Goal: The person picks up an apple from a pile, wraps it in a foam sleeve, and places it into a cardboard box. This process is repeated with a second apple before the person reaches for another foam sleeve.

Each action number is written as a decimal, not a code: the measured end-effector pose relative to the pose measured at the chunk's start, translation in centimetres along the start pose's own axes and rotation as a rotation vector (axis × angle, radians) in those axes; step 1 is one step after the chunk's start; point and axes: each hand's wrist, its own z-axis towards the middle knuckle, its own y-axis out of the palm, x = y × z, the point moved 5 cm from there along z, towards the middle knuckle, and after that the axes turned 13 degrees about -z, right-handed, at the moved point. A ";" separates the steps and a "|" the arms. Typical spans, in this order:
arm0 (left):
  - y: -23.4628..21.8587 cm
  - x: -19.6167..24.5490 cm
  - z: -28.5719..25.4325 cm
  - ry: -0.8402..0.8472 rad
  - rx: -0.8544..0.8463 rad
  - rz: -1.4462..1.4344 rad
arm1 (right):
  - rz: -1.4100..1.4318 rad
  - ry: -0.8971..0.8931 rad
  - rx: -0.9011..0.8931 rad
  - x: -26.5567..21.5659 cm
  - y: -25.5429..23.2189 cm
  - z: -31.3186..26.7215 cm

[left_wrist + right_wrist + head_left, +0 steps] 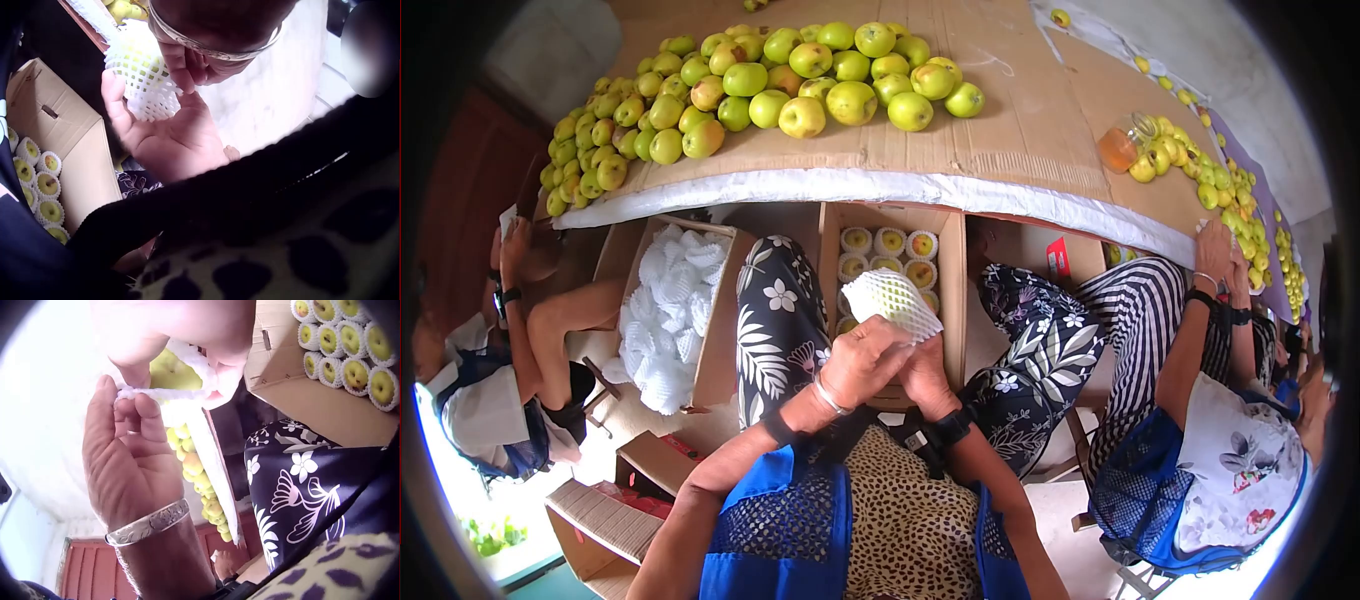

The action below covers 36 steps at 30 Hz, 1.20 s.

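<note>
Between both hands is a green apple in a white foam net (892, 300), held above the lap. My left hand (860, 360), with the silver bracelet, pinches the net's edge between thumb and fingertips; the right wrist view shows this bracelet hand (137, 462) beside the net's mouth, with the apple's green skin (175, 372) bare inside. My right hand (928, 372) grips the netted apple from the other side; the left wrist view shows its palm (172, 144) and fingers around the net (147, 69). Part of the right hand is hidden behind the left.
Many loose apples (851, 102) lie on the cardboard-covered table (1020, 130). Under its edge stand a box of netted apples (954, 340) and a box of foam nets (668, 310). A jar (1122, 143) is at the right; people sit on both sides.
</note>
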 end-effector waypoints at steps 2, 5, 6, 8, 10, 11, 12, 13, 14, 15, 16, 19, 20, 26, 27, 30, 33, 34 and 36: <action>0.1 -0.1 0.0 0.010 -0.015 0.006 | 0.033 0.042 -0.032 0.7 -0.3 0.1; -0.4 0.1 0.3 0.067 -0.044 0.047 | -0.171 0.039 -0.066 1.0 -0.2 0.2; -0.6 0.2 0.4 0.081 -0.058 0.055 | -0.129 0.043 -0.057 1.1 -0.1 0.1; -0.6 0.4 0.4 0.117 -0.092 0.052 | -0.047 0.047 -0.039 1.0 0.0 0.2; -0.5 0.5 0.3 0.154 -0.134 0.033 | 0.057 0.133 -0.029 1.6 -0.3 0.1; -0.3 0.5 0.3 0.147 -0.181 0.023 | 0.109 0.177 -0.025 1.9 -0.5 0.1; -0.2 0.6 0.6 0.142 -0.227 0.015 | -0.087 0.070 -0.055 1.1 -0.5 0.0; 0.0 0.7 0.7 0.138 -0.274 0.006 | -0.281 -0.039 -0.084 0.2 -0.4 -0.3; -0.2 0.3 0.3 0.056 -0.322 -0.061 | -0.475 -0.150 -0.111 -0.5 -0.2 -0.4; -1.4 0.2 0.5 0.055 -0.165 -0.007 | -0.258 -0.056 -0.117 -0.1 -0.2 -0.2; -2.6 0.3 0.6 0.053 -0.010 0.044 | -0.042 0.038 -0.118 0.5 -0.3 0.2; -5.4 -2.6 1.1 -0.176 0.388 -0.001 | 0.248 0.163 -0.154 1.7 -0.6 0.0; -5.2 -5.9 0.4 -0.447 0.385 -0.324 | 0.232 0.177 -0.153 1.5 -0.3 -0.3; -2.1 -9.1 -0.5 -0.603 0.203 -0.983 | 0.080 0.202 -0.207 1.7 0.1 -0.3; -2.0 -9.3 -0.5 -0.604 0.216 -1.031 | 0.050 0.205 -0.207 1.8 -0.1 -0.1; -1.6 -9.6 -0.8 -0.663 0.148 -0.975 | -0.223 0.161 -0.135 1.2 -0.5 0.1; -1.2 -9.5 -1.3 -0.755 0.129 -1.129 | -0.661 0.049 -0.124 0.2 -0.7 0.8; -0.9 -9.6 -1.8 -0.782 0.173 -1.233 | -0.817 0.007 -0.129 -0.2 -0.6 1.1; -0.2 -12.7 -3.9 -0.828 0.306 -1.463 | -0.881 -0.021 -0.145 -2.3 0.9 0.8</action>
